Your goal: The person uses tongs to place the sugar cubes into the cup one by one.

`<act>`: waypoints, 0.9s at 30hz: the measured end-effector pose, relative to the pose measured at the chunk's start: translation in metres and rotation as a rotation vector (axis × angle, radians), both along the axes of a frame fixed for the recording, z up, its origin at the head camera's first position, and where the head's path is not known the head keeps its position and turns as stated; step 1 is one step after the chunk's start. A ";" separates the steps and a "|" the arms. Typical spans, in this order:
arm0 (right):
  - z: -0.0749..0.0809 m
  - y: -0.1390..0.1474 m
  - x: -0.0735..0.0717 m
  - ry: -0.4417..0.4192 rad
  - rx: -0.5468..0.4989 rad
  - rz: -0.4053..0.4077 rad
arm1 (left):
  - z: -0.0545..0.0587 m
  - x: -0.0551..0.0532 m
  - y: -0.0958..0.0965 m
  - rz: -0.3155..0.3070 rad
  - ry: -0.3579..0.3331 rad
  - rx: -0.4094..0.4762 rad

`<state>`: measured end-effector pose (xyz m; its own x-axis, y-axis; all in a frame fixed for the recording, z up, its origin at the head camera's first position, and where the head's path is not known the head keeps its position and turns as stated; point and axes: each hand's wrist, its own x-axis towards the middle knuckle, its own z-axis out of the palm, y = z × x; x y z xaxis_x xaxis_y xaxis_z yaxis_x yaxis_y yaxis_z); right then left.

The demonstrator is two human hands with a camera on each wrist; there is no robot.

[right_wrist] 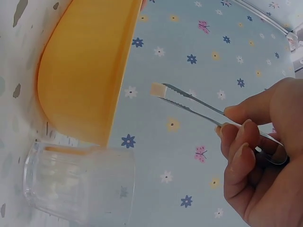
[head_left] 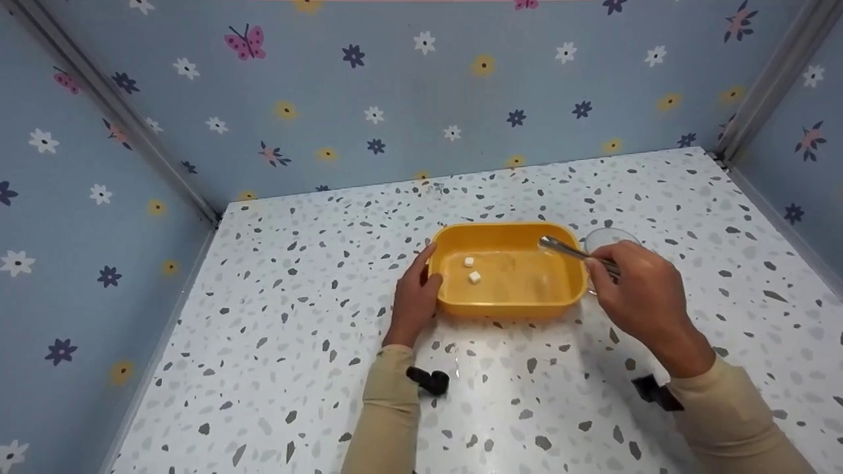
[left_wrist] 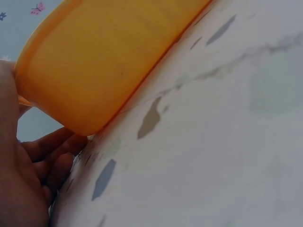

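Note:
A yellow plastic container (head_left: 514, 309) stands on the table, with two small white cubes (head_left: 475, 278) on its floor. At its left end my left hand (head_left: 416, 299) holds the wall, thumb and fingers about the corner; the left wrist view shows bent fingers (left_wrist: 59, 163) low beside the base. My right hand (head_left: 642, 289) pinches metal tweezers (head_left: 570, 249), whose tips reach over the container's right side. Between those tips, in the right wrist view, a small white cube (right_wrist: 158, 90) is held above the rim. A clear cup (right_wrist: 80, 182) stands beside the container's right end, partly behind my right hand in the head view.
The white speckled tabletop (head_left: 296, 296) ends at a flowered back panel (head_left: 421, 92). Similar panels rise on the left and right. Black wrist mounts (head_left: 429, 380) sit on both sleeves.

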<state>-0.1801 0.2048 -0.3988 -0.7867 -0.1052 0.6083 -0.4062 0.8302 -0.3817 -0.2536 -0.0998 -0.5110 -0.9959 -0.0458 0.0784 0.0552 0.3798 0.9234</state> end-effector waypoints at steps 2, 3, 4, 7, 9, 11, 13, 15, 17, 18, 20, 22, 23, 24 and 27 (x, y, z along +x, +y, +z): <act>0.003 0.001 0.001 0.000 -0.008 -0.012 | 0.000 -0.001 0.001 -0.002 0.003 0.001; 0.004 0.002 0.001 0.001 -0.011 -0.016 | 0.001 -0.001 0.001 -0.003 0.003 0.001; 0.005 0.003 0.000 0.003 -0.014 -0.020 | 0.001 -0.001 0.001 -0.003 0.003 0.000; 0.006 0.006 0.000 0.017 -0.020 -0.025 | 0.000 -0.002 0.000 -0.001 -0.002 0.000; 0.007 0.008 0.000 0.031 -0.017 -0.025 | -0.002 -0.001 -0.001 -0.001 -0.008 0.003; 0.007 0.011 0.000 0.042 -0.018 -0.027 | -0.003 0.000 -0.001 0.002 -0.010 0.004; 0.007 0.013 -0.001 0.047 -0.020 -0.031 | -0.003 0.000 -0.001 0.005 -0.011 -0.002; 0.008 0.014 -0.001 0.045 -0.025 -0.037 | -0.004 0.001 -0.002 0.008 -0.007 -0.011; 0.009 0.015 -0.001 0.041 -0.030 -0.045 | -0.003 0.001 -0.002 0.009 -0.004 -0.014; 0.009 0.016 -0.001 0.040 -0.032 -0.048 | -0.003 0.001 -0.002 0.008 -0.003 -0.013; 0.010 0.018 -0.001 0.037 -0.036 -0.059 | -0.002 0.001 -0.001 0.007 -0.003 -0.006; 0.011 0.019 -0.001 0.035 -0.038 -0.070 | -0.001 0.001 0.000 0.007 -0.006 -0.004; 0.012 0.020 -0.001 0.036 -0.040 -0.074 | -0.001 0.001 0.000 0.008 -0.007 -0.004; 0.011 0.021 -0.001 0.039 -0.040 -0.078 | -0.001 0.001 0.000 0.008 -0.008 -0.005; 0.012 0.025 -0.001 0.038 -0.039 -0.093 | -0.001 0.001 0.001 0.009 -0.007 -0.005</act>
<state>-0.1815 0.2293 -0.3871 -0.7683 -0.0090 0.6401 -0.3431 0.8499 -0.3999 -0.2526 -0.0990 -0.5121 -0.9959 -0.0545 0.0717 0.0453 0.3846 0.9220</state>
